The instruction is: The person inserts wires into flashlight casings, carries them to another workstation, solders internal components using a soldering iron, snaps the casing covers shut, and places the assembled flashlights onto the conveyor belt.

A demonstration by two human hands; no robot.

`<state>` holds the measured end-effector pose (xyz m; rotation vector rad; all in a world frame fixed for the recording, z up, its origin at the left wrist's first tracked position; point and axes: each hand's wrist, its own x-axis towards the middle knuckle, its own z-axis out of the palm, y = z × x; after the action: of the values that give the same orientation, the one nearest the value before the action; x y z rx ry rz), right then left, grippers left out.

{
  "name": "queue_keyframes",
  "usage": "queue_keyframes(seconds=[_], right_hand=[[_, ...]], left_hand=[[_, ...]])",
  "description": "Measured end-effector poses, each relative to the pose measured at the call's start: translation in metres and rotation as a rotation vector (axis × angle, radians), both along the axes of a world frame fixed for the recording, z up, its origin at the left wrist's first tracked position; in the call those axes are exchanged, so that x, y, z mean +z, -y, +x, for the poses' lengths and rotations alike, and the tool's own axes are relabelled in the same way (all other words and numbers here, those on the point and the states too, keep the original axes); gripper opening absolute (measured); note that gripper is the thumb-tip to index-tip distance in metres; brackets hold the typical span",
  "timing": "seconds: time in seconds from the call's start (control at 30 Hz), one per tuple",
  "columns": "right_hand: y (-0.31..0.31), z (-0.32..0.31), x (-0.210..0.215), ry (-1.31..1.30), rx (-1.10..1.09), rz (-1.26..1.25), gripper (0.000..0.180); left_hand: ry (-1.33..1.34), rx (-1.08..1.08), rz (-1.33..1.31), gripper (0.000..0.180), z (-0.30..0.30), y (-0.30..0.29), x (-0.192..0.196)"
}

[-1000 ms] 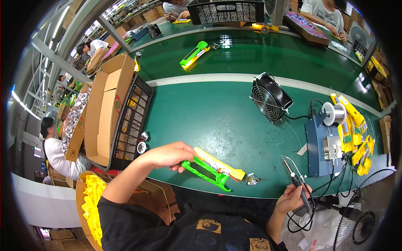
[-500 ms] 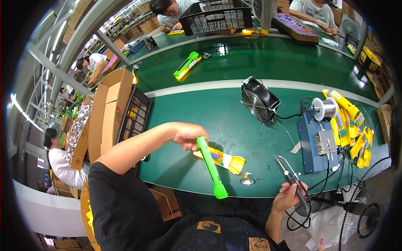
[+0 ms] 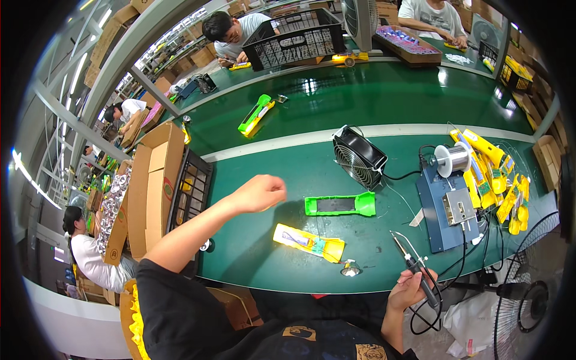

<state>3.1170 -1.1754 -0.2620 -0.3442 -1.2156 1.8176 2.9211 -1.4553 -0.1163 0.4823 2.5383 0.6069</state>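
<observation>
My left hand (image 3: 261, 193) hovers over the left part of the green bench, its fingers curled in with nothing seen in them. To its right lies a green flashlight housing half (image 3: 339, 205), hollow side up. Closer to me rests a yellow flashlight housing half (image 3: 309, 242) with a cell and teal parts inside. A thin wire seems to run between the two halves. Beside the yellow half's right end sits a small shiny reflector cup (image 3: 351, 269). At the bench's near edge, my right hand (image 3: 408, 290) grips a soldering iron (image 3: 415, 268), tip pointing up and left.
A black fan (image 3: 360, 157) stands behind the green half. On the right are a blue soldering station (image 3: 441, 207), a solder spool (image 3: 453, 159) and piled yellow housings (image 3: 492, 174). Cardboard box (image 3: 157, 180) and black crate (image 3: 193, 186) stand left. Co-workers sit beyond.
My left hand has let go of the green housing half, which now lies on the bench beyond the yellow one. My right hand still holds the soldering iron. The view has shifted slightly.
</observation>
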Motion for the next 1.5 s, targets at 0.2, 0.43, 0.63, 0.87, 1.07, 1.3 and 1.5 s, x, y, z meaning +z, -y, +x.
queue_keyframes(seconds=[0.2, 0.43, 0.63, 0.87, 1.07, 1.3, 1.5], right_hand=[[0.000, 0.003, 0.000, -0.022, 0.048, 0.021, 0.015], [0.001, -0.002, 0.006, 0.017, 0.046, 0.026, 0.014], [0.000, -0.002, 0.006, 0.040, 0.028, 0.021, 0.016], [0.000, -0.002, 0.005, 0.011, -0.003, -0.020, 0.016], [0.000, -0.002, 0.014, -0.046, -0.076, -0.111, 0.018], [-0.010, -0.010, 0.019, -0.009, 0.024, 0.050, 0.017], [-0.010, -0.013, 0.018, 0.026, 0.078, 0.015, 0.014]], left_hand=[[-0.217, -0.289, 0.261, 0.021, -0.019, -0.043, -0.048], [-0.095, -0.423, 0.289, 0.021, -0.026, -0.066, -0.073], [-0.089, -0.420, 0.361, 0.018, -0.004, -0.059, -0.076], [-0.067, -0.427, 0.412, 0.016, 0.001, -0.083, -0.075], [0.112, -0.443, 0.420, 0.013, 0.006, -0.093, -0.069], [-0.037, -0.492, 0.351, 0.014, 0.000, -0.075, -0.065], [0.141, -0.388, 0.257, 0.015, 0.000, -0.056, -0.057]])
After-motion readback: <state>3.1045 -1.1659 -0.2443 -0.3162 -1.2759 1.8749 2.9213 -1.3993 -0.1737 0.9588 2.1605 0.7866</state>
